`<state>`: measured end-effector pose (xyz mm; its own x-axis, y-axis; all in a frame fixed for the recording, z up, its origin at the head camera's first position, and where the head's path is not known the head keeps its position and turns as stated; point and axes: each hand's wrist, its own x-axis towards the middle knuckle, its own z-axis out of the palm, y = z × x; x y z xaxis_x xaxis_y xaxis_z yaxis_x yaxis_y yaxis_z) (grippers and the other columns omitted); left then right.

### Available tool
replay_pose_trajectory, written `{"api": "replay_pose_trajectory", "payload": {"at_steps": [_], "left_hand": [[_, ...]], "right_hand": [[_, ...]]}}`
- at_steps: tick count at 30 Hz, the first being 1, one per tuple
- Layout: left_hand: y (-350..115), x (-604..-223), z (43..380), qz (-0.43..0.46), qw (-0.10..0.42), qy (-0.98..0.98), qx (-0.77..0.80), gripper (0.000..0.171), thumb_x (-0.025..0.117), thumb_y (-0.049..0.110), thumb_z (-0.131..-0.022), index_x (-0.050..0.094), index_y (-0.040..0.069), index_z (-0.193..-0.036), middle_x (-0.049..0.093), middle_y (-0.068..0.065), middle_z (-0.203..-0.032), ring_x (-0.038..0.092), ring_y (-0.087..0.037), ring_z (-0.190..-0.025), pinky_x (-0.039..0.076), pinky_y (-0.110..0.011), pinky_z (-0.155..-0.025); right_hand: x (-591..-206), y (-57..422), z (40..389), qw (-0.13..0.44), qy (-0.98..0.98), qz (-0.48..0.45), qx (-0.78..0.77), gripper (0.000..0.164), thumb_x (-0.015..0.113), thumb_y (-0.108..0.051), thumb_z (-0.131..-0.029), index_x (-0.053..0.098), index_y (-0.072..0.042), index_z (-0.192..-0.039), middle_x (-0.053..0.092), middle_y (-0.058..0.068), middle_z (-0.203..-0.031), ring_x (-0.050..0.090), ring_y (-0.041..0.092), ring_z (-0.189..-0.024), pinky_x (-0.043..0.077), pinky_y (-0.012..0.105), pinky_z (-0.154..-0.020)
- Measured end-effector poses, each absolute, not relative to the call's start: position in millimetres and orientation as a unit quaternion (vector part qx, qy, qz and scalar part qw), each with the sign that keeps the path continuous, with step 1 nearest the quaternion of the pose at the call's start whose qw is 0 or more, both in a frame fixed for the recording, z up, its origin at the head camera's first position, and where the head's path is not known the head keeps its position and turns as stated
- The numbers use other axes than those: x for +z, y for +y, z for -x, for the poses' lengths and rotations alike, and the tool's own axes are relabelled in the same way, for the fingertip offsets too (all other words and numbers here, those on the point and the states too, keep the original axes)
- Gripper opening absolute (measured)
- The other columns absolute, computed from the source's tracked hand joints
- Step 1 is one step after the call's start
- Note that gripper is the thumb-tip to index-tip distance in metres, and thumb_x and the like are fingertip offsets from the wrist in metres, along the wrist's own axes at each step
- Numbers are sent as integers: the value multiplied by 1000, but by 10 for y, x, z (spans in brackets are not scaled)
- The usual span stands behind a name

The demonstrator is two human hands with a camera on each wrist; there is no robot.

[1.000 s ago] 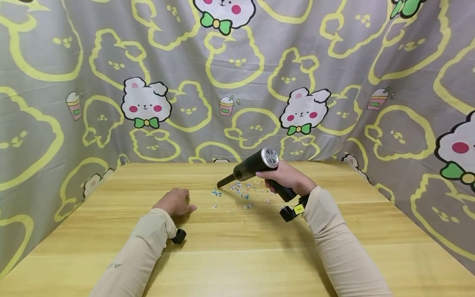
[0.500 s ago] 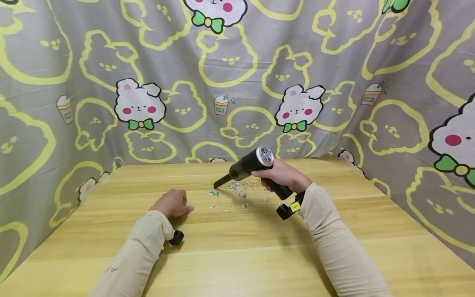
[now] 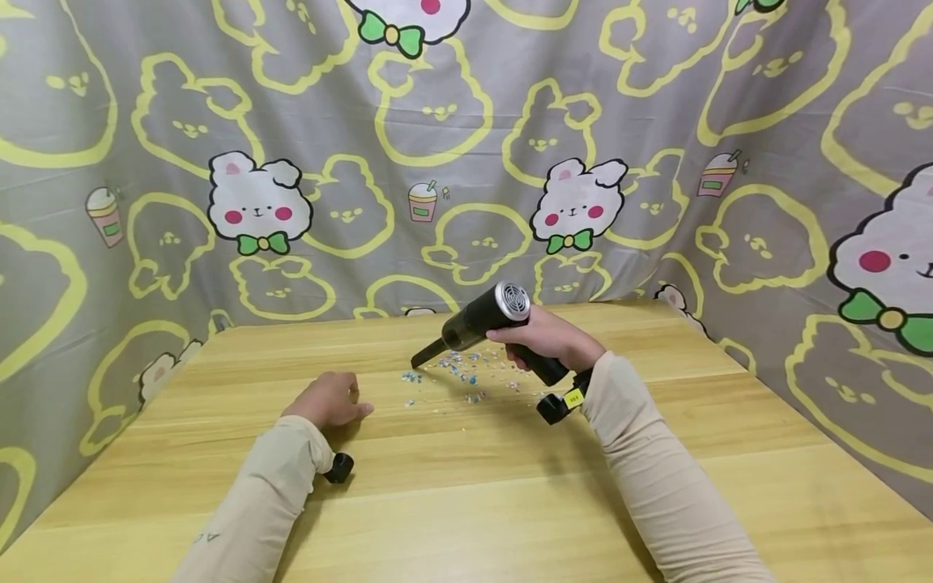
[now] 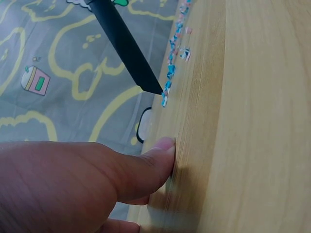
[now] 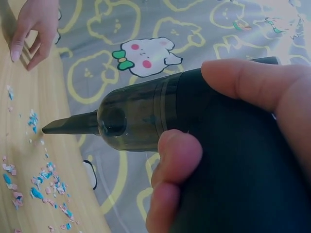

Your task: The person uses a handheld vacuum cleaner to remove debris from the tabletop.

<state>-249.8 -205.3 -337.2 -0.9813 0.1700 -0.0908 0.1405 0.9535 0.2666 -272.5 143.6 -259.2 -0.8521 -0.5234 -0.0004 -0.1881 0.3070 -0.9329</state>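
Observation:
My right hand grips the handle of a black handheld vacuum cleaner, which slants down to the left. Its narrow nozzle ends right beside a small cluster of blue and white scraps. More blue, pink and white scraps lie scattered on the wood below the vacuum. Through the smoky see-through dust cup, the dark inlet shows in the right wrist view. To the left of the nozzle, my left hand rests on the table with fingers loosely bent and holds nothing.
The wooden table runs back to a grey curtain with cartoon bears, which also hangs at both sides. A small black camera sits at the left wrist, another black camera at the right.
The head view has turned slightly right, so everything slides left in it. Both hands and the vacuum cleaner keep nearly the same places over the table.

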Motion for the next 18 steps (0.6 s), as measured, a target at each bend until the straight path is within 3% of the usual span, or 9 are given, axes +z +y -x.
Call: {"api": "replay_pose_trajectory", "payload": {"at_steps": [18], "left_hand": [[-2063,-3377,2482,-76,41,988,127,40,68,33,-87,58,-1,-104,63,-19,-104,57,-31,-94,49,-49,-83]], "right_hand": [[-2577,1436,2688,159,794,241,-536,45,65,-25,-90,48,-13,-130,54,10,-66,49,19,-50,46,30,-50]]}}
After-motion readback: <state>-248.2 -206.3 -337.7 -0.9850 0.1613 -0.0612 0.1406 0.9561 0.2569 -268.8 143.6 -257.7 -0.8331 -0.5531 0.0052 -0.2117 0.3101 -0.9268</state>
